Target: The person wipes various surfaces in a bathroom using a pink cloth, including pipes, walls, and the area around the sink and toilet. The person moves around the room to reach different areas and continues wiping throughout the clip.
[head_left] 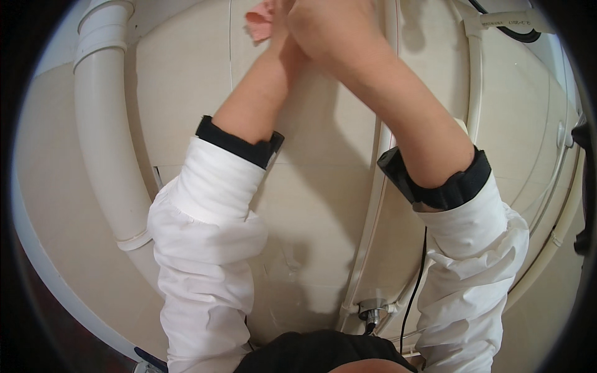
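Observation:
My left hand (282, 16) and my right hand (326, 18) meet at the top edge of the view, where my forearms cross. The right hand covers much of the left one. The fingers of both are hidden or cut off. A crumpled pink cloth (260, 21) sticks out beside my left hand; whether the fingers grip it cannot be made out. Behind the hands rises a beige tiled wall (186, 88). White sleeves reach up both arms, with a black strap (238, 147) on the left forearm and another black strap (450, 189) on the right.
A thick white drain pipe (100, 116) runs down the wall at left. Thinner white plastic pipes, one a vertical pipe (373, 224), pass behind my right arm. Low down sits a metal valve fitting (371, 312), with a black cable (416, 284) hanging nearby. More pipes (552, 238) line the right side.

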Demonstrator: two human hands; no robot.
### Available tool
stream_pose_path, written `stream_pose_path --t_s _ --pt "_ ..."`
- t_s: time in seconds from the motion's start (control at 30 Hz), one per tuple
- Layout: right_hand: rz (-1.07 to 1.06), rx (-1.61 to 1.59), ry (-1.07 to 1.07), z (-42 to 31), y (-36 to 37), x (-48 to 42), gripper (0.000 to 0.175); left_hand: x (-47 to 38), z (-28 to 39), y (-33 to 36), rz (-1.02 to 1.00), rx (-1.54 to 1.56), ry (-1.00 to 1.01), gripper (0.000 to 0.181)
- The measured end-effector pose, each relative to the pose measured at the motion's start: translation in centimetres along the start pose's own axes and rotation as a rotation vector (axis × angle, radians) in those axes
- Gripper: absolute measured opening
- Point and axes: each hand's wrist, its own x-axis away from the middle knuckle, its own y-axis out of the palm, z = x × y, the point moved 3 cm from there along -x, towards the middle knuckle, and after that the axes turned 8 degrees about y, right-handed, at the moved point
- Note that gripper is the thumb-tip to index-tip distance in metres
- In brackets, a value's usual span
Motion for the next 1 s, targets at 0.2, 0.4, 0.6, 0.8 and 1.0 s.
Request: stream_pose_path --t_s 0.2,0.4,0.6,0.8,1.0 --pt "0.060 0.024 -0.002 1.2 -1.4 0.4 0.044 2.5 3.3 -0.9 -0.088 0.115 0.256 0.042" --pt "-0.056 -0.062 -0.002 0.6 -1.2 1.1 0.045 2.7 -0.6 -2.6 0.120 -0.027 0.220 0.034" --pt "-0.039 -0.070 -0.098 -0.7 0.5 2.4 0.043 8.6 0.2 -1.7 0.084 0.148 0.381 0.011" --pt "-0.129 -0.064 -0.106 -1.8 2.6 3.7 0.044 8.7 -6.6 -4.4 0.062 -0.188 0.028 0.033" --pt "-0.239 -0.101 -0.045 -3.4 3.2 5.1 0.045 14.2 -5.7 -3.4 0.152 -0.093 0.048 0.036"
